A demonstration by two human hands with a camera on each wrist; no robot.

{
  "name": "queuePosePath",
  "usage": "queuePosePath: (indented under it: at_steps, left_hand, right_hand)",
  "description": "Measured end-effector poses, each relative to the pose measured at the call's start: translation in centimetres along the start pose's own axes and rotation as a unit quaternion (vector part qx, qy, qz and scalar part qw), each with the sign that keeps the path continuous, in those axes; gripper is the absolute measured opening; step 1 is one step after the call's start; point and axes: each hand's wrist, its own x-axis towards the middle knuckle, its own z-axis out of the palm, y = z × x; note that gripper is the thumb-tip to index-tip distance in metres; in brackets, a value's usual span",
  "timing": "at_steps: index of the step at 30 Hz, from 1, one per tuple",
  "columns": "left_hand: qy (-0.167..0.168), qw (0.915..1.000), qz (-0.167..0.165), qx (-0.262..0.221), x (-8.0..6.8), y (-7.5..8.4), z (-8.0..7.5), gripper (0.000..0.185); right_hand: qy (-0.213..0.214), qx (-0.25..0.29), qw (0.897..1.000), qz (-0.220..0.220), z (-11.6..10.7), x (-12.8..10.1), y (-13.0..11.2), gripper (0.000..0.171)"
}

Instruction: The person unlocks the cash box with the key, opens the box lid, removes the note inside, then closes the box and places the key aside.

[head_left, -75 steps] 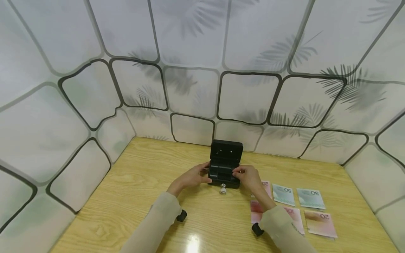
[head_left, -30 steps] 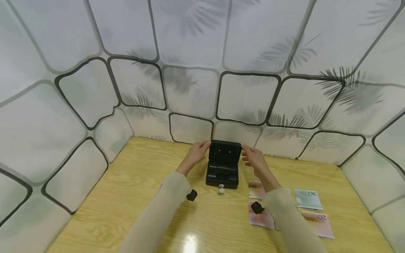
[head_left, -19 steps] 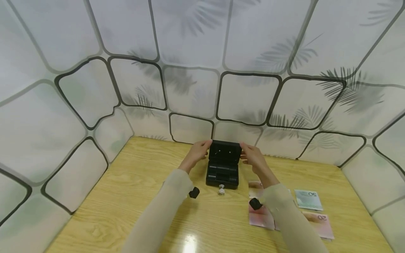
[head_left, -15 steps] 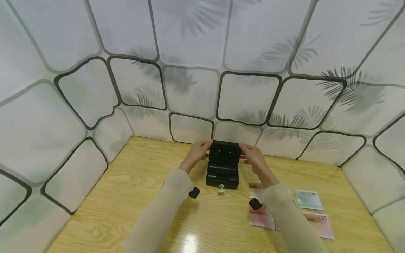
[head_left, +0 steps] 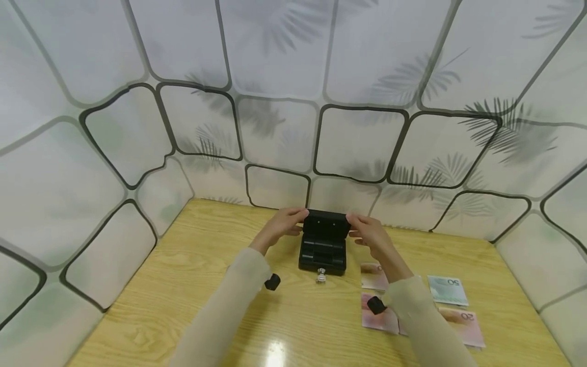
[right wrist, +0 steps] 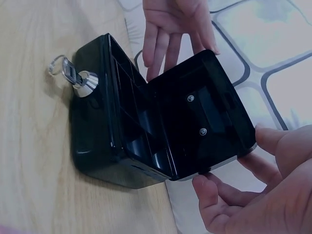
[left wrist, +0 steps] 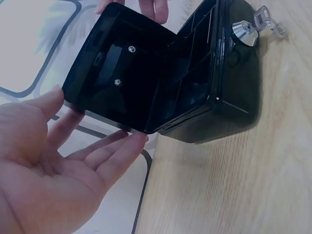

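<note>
A small black cash box (head_left: pixel 322 265) stands on the wooden table with its lid raised. Thumb at the lid's left front corner and fingers behind, my left hand (head_left: pixel 283 223) holds the lid (left wrist: pixel 109 63). At the opposite corner my right hand (head_left: pixel 370 235) grips it the same way, thumb on the edge and fingers along the side. A silver lock (left wrist: pixel 245 33) sits on the box's front, with keys (right wrist: pixel 68 70) hanging from it. Inside is a black tray with compartments (right wrist: pixel 134 117); no contents show in them.
Banknotes lie in rows at the right: a green 50 note (head_left: pixel 448 290), a 20 note (head_left: pixel 463 326) and red notes (head_left: pixel 379 316), partly under the right sleeve (head_left: pixel 412 311). A patterned wall (head_left: pixel 284 132) rises behind the box.
Both hands have gone from the box's body up to the lid's two upper corners. In the last half second the lid has tipped slightly forward with them.
</note>
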Motion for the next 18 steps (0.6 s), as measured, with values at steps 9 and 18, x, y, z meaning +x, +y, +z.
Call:
queuePosePath:
  at_steps: [9, 18]
  left_hand:
    - [-0.045, 0.9981, 0.035, 0.025, -1.7, -0.6, -0.1, 0.047]
    - [-0.025, 0.9884, 0.074, 0.13, -3.4, -1.7, 0.4, 0.042]
  right_hand:
    - [0.002, -0.026, 0.999, -0.019, -0.3, -2.1, 0.7, 0.059]
    - [0.007, -0.019, 0.999, -0.033, 0.5, -3.9, 2.0, 0.053]
